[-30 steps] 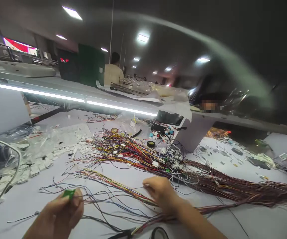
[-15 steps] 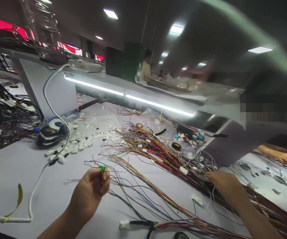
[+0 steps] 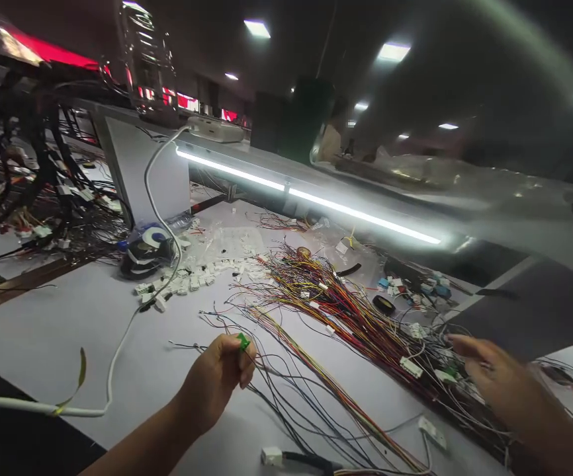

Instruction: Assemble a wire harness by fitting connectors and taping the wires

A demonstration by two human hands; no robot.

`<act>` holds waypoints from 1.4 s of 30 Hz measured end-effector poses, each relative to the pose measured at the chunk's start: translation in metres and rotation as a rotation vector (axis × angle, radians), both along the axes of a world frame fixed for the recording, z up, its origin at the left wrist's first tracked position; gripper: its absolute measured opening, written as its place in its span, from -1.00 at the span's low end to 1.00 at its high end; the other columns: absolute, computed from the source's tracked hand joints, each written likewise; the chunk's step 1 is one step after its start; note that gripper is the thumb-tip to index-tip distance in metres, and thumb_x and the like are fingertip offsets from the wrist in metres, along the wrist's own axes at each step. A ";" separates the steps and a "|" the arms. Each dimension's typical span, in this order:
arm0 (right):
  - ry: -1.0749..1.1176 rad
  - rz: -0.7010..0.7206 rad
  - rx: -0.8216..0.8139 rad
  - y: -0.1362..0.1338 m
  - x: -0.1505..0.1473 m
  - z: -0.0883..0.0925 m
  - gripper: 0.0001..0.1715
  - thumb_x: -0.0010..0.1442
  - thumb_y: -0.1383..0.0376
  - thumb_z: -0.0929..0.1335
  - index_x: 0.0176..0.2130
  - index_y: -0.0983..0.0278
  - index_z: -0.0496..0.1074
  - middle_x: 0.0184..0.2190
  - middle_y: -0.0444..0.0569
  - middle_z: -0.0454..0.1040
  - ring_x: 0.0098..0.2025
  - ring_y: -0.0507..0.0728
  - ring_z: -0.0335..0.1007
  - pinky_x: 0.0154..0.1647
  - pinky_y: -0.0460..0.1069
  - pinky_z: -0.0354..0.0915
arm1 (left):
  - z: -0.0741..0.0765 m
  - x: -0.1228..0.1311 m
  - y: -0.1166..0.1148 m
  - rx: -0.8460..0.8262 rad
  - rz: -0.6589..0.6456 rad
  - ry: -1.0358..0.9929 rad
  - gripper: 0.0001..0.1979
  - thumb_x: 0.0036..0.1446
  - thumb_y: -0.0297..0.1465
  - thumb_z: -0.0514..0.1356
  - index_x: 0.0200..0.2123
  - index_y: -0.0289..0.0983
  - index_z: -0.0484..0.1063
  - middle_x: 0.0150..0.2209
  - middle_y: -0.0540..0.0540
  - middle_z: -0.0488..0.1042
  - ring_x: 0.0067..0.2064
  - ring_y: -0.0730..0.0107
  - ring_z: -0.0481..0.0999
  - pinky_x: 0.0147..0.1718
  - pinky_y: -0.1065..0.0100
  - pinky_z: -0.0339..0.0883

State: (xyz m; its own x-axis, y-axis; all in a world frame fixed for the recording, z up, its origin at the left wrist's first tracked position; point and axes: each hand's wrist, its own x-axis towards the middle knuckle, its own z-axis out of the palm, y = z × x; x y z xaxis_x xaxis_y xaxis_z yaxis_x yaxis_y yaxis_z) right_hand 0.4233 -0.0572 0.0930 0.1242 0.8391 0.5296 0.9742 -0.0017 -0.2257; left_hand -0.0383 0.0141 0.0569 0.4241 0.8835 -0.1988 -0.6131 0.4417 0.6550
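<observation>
left hand (image 3: 217,383) still pinching green connector (image 3: 243,342); right hand (image 3: 502,390) now fingers apart, slid out to wire bundle (image 3: 366,324) at 3 o'clock on bench (image 3: 43,337); hunting next lead, i reckon

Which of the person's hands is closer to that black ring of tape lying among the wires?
The right hand. It hovers just below and right of the black tape ring; the left hand, pinching a green connector, sits farther off to the left.

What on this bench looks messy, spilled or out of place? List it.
Small white plugs lie scattered loose across the table beside a tape roll. The coloured wires sprawl in a tangle. The left hand pinches a green plug; the right hand hovers open over the wires.
</observation>
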 end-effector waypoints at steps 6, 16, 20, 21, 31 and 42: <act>0.410 0.700 -0.289 0.053 -0.238 -0.012 -0.53 0.26 0.28 0.28 0.16 0.15 0.27 0.12 0.06 0.38 0.14 0.19 0.31 0.12 0.13 0.27 | 0.004 0.001 0.003 0.222 -0.077 0.160 -0.74 0.07 -0.37 0.02 -0.61 -0.28 0.34 -0.55 -0.03 0.21 -0.49 0.37 0.20 -0.42 0.29 0.17; 1.038 0.564 -0.394 0.098 -0.324 -0.083 -0.54 0.24 0.03 0.27 -0.03 0.27 0.45 -0.10 0.08 0.51 0.01 0.23 0.40 0.06 0.08 0.28 | -0.022 -0.018 0.028 0.298 0.306 0.607 -0.79 0.15 -0.26 0.12 -0.28 -0.25 0.48 -0.50 0.00 0.32 -0.53 0.44 0.20 -0.55 0.38 0.06; 1.116 0.526 -0.431 0.090 -0.332 -0.093 -0.58 0.21 0.04 0.29 -0.09 0.28 0.45 -0.24 0.03 0.53 -0.15 0.19 0.45 -0.10 0.02 0.32 | -0.034 -0.013 0.032 -0.014 0.291 0.312 -0.65 0.09 -0.33 0.17 -0.03 -0.25 0.37 -0.48 0.06 0.34 -0.59 0.53 0.17 -0.63 0.45 0.01; 1.137 0.524 -0.436 0.088 -0.334 -0.093 -0.61 0.21 0.06 0.30 -0.12 0.28 0.44 -0.30 0.00 0.53 -0.21 0.17 0.44 -0.16 0.01 0.32 | -0.035 -0.013 0.033 -0.030 0.287 0.284 -0.64 0.07 -0.37 0.19 -0.02 -0.24 0.36 -0.44 0.04 0.37 -0.56 0.54 0.22 -0.60 0.46 0.07; 1.295 0.405 -0.429 0.090 -0.330 -0.093 -0.76 0.09 0.16 0.42 -0.36 0.30 0.44 -0.43 -0.07 0.49 -0.36 0.09 0.37 -0.30 -0.04 0.27 | -0.039 -0.019 0.028 0.023 0.072 0.362 -0.78 0.06 -0.35 0.32 -0.23 -0.28 0.43 -0.32 -0.01 0.41 -0.35 0.50 0.39 -0.30 0.39 0.34; 1.406 0.540 -0.599 0.094 -0.327 -0.087 -0.62 -0.08 0.39 0.44 -0.18 0.30 0.48 -0.37 -0.10 0.50 -0.31 0.07 0.41 -0.26 -0.05 0.26 | -0.044 -0.022 0.031 0.073 -0.026 0.404 -0.78 0.12 -0.26 0.27 -0.29 -0.26 0.34 -0.55 0.06 0.35 -0.50 0.53 0.29 -0.51 0.48 0.20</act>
State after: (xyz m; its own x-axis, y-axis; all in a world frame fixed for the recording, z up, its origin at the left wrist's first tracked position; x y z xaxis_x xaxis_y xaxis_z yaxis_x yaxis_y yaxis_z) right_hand 0.0965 0.0364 0.0061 -0.1600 0.9766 -0.1435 -0.0743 -0.1568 -0.9848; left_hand -0.0600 0.0455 0.0132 0.3473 0.8915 -0.2910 -0.2890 0.3969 0.8712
